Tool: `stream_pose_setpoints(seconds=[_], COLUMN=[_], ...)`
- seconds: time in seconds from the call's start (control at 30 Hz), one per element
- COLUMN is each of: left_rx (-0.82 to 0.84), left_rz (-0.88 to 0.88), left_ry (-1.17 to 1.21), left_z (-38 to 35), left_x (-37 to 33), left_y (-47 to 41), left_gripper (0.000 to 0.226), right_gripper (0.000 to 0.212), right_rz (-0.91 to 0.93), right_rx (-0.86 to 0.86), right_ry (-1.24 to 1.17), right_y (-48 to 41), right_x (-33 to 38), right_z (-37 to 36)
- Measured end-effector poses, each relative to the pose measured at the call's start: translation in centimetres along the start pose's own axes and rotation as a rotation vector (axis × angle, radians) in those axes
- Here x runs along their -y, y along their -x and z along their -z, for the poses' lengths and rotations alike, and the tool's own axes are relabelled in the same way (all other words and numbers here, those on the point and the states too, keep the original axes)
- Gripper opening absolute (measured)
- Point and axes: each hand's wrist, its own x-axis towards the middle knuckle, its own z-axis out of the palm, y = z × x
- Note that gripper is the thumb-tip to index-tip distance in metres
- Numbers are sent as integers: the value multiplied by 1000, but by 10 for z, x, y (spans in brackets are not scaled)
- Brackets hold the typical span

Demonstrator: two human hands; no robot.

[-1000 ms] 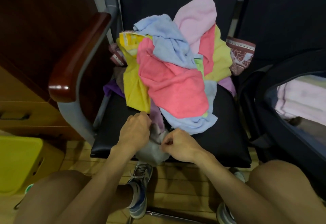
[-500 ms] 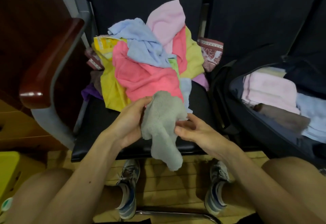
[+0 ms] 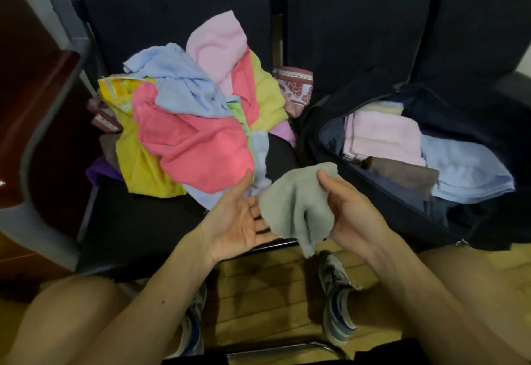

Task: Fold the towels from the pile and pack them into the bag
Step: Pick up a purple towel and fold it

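Observation:
A small grey towel (image 3: 296, 209) hangs crumpled in front of the chair's front edge. My right hand (image 3: 349, 212) grips its right side, thumb over the top corner. My left hand (image 3: 237, 218) lies palm up with straight fingers under the towel's left edge. Behind them a loose pile of towels (image 3: 195, 123) in pink, blue, yellow and red covers the black seat. To the right an open dark bag (image 3: 402, 212) holds folded pink, blue and brown towels.
A black chair (image 3: 135, 229) with a wooden armrest (image 3: 37, 100) stands at the left. A second dark seat bears the bag. My knees and shoes sit over a wooden floor (image 3: 264, 287) below the hands.
The grey towel came out from under the pile and moved up and to the right. My left hand has opened flat beneath it. The view swung right, showing more of the bag.

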Motion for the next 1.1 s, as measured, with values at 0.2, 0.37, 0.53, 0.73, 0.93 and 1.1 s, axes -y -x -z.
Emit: stream_pose_setpoints(seconds=[0.2,0.37,0.53,0.73,0.93,1.1], left_rx=[60,-89,-151,-95,-38,-137], left_rz=[-29,-233,-364,-403,-443,-736], left_ry=[-171,-361,-563,-571,-706,-650], left_z=[-18,-24,-19,-20,-13,-1], left_x=[15,17,19,19,17,-1], left_y=[-7,-17,-12,-6,-3,2], left_gripper=[36,21,25,28,29,28], right_gripper=[35,55,43,41,52,30], right_rz=[37,-41,-72,25,51,298], right_rx=[18,-15,-82,-61,119,106], right_ry=[90,402,493,543,532,585], right_y=[12,22,22,19,18,18], right_x=[15,13,17,14,16,29], right_z=[31,52,61,54,42,45])
